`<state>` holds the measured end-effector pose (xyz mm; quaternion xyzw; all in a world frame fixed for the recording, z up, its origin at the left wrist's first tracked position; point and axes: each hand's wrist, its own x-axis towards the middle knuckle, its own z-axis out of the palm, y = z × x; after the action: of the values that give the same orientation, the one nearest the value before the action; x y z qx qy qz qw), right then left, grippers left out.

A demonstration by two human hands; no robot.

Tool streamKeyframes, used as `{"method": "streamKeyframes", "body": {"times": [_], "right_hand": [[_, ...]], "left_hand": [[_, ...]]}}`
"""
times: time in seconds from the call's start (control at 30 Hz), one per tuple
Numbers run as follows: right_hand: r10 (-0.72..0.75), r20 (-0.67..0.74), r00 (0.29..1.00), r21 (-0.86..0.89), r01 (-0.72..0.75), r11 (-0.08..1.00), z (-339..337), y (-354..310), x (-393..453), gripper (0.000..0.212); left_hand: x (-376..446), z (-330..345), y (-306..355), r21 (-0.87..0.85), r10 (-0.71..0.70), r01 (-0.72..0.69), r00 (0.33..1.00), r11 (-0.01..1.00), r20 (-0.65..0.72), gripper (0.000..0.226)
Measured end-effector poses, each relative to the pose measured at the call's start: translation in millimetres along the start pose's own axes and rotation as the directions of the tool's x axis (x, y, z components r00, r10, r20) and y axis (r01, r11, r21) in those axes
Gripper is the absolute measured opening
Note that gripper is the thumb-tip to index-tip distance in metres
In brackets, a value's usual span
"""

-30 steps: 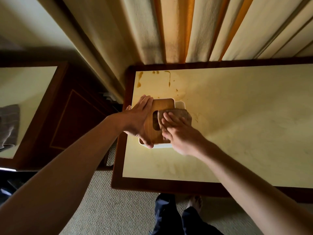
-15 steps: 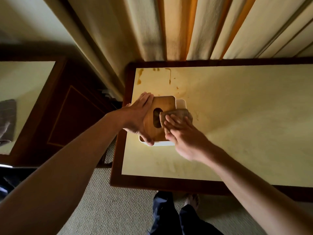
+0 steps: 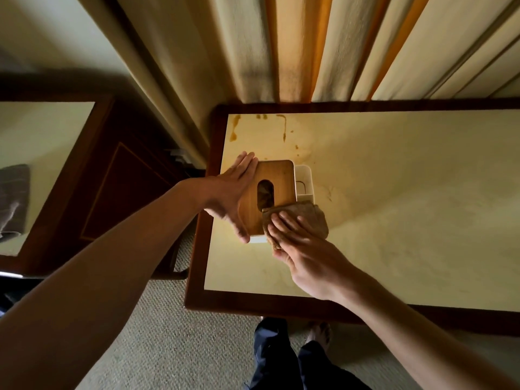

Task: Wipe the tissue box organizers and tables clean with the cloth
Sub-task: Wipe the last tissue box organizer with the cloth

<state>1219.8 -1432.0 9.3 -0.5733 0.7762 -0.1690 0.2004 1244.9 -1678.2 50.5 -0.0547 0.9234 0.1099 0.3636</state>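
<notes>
A white tissue box organizer point(image 3: 304, 178) with a wooden lid point(image 3: 274, 175) and an oval slot stands near the left end of a cream-topped table point(image 3: 394, 192) with a dark wood border. My left hand point(image 3: 230, 195) lies flat against the lid's left edge, fingers straight, steadying the box. A brown cloth point(image 3: 309, 215) lies over the lid's near right corner, and my right hand point(image 3: 304, 249) presses it down with flat fingers. Brown stains point(image 3: 235, 128) mark the table's far left corner.
Cream and orange curtains point(image 3: 309, 46) hang right behind the table. A second cream-topped table point(image 3: 42, 153) stands to the left with a grey cloth point(image 3: 14, 198) on it. Carpet point(image 3: 168, 347) and my legs point(image 3: 281, 358) show below the table's near edge.
My right hand has dragged the cloth from beside the slot toward me to the lid's near right corner, uncovering the white side compartment. My left hand has stayed on the lid's left edge.
</notes>
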Motion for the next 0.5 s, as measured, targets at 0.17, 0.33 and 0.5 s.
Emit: {"method": "streamKeyframes", "body": {"times": [0.17, 0.33, 0.5], "right_hand": [[-0.061, -0.113, 0.992, -0.108, 0.049, 0.993, 18.0, -20.1, 18.1, 0.061], [-0.035, -0.170, 0.985, -0.165, 0.007, 0.986, 20.5, -15.2, 8.8, 0.068], [-0.028, -0.180, 0.983, -0.201, -0.009, 0.979, 13.3, 2.3, -9.0, 0.067]], "left_hand": [[4.4, 5.5, -2.6, 0.000, -0.008, 0.008, 1.000, 1.000, -0.024, 0.169], [2.0, 4.0, -1.2, 0.005, -0.012, 0.012, 1.000, 1.000, -0.022, 0.167], [1.2, 3.5, -0.8, 0.001, -0.005, 0.005, 1.000, 1.000, -0.026, 0.164]]}}
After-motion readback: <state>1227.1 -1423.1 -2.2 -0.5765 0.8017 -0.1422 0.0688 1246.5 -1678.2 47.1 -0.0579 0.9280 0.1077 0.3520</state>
